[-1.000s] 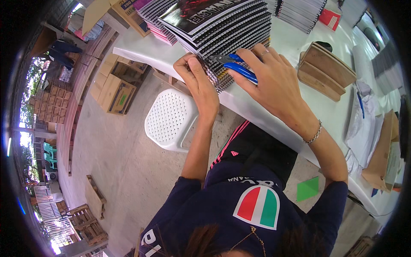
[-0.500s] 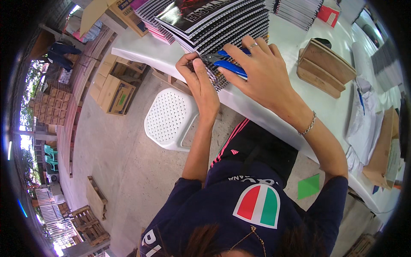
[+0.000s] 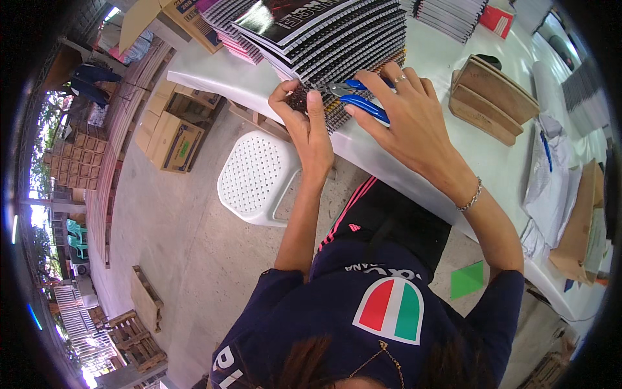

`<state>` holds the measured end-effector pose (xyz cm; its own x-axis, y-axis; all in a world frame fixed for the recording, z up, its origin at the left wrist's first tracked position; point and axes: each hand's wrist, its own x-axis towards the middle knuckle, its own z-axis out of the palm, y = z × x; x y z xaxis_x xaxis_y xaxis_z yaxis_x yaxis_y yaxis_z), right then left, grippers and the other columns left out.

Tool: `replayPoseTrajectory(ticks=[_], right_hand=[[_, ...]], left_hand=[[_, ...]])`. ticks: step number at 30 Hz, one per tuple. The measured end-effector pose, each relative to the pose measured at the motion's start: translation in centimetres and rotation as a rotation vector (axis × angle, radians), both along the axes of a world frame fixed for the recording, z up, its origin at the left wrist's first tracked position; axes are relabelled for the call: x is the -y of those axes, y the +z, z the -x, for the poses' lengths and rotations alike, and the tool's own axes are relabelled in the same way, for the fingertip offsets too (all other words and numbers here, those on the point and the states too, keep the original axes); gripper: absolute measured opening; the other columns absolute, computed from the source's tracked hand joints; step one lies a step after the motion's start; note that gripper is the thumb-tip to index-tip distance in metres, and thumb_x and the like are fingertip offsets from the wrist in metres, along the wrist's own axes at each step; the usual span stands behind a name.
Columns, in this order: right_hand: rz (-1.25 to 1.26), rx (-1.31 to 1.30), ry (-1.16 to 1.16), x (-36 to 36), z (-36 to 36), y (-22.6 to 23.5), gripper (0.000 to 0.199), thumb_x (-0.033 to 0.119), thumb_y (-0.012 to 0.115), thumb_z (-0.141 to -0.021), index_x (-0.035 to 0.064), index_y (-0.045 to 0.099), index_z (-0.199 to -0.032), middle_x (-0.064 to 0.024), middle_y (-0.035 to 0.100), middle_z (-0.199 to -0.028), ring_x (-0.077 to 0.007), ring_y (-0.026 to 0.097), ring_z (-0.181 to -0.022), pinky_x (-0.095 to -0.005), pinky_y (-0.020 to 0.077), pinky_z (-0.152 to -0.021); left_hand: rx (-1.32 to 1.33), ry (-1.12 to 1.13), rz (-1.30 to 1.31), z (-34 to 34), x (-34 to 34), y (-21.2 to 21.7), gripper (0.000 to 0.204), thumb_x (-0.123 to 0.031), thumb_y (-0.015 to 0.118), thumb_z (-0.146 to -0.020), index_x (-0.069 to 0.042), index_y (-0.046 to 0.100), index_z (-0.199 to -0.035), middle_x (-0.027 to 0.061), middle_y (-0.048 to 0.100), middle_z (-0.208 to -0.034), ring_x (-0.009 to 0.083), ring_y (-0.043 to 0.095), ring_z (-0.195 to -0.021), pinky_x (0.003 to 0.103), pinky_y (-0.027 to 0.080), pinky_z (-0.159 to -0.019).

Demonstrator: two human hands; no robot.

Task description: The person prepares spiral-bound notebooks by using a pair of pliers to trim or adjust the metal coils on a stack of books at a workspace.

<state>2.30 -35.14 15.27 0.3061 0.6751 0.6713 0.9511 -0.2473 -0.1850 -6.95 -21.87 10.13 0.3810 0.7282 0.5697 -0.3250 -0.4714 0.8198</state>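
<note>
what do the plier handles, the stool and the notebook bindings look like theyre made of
Plier handles in the right hand: glossy blue, likely a plastic or rubber coating over metal.
Stool: moulded white plastic, going by the even grid of holes in its matte seat.
Notebook bindings, which the left hand touches: dark wire spirals, probably coated metal; too small to be sure.

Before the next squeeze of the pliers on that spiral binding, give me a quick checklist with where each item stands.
1. Right hand grips the blue-handled pliers: ok.
2. Plier nose at the black wire spiral of the fanned stack of spiral-bound booklets: ok.
3. Left hand steadies the spiral end at the white table edge: ok.
4. Left fingertips away from the plier nose: not ok, they sit right beside it.
5. Wire actually between the plier tips: cannot tell, too small.
6. Stack fully supported on the table: ok.
</note>
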Motion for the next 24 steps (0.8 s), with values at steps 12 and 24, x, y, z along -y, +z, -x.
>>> replayPoseTrajectory(ticks=[12, 24], right_hand=[[-0.050, 0.011, -0.019, -0.5, -0.2, 0.2, 0.041, 0.040, 0.073, -0.087, 0.0129, 0.067, -0.116, -0.0123, 0.059, -0.107, -0.0321, 0.057, -0.102, -0.0476, 0.0436, -0.081], [-0.016, 0.019, -0.006, -0.9, -0.2, -0.3, 0.038, 0.040, 0.072, -0.089, 0.0110, 0.068, -0.113, -0.0155, 0.064, -0.110, -0.0323, 0.061, -0.101, -0.0468, 0.0480, -0.082]], left_hand=[[-0.004, 0.073, -0.041, -0.2, -0.6, -0.9, 0.033, -0.027, 0.049, -0.108, -0.002, 0.043, -0.128, 0.0071, 0.044, -0.114, 0.0129, 0.044, -0.095, 0.028, 0.040, -0.087], [0.064, 0.044, -0.001, -0.6, 0.2, -0.7, 0.030, -0.026, 0.046, -0.110, -0.001, 0.043, -0.127, 0.0083, 0.044, -0.117, 0.0151, 0.045, -0.101, 0.030, 0.038, -0.092]])
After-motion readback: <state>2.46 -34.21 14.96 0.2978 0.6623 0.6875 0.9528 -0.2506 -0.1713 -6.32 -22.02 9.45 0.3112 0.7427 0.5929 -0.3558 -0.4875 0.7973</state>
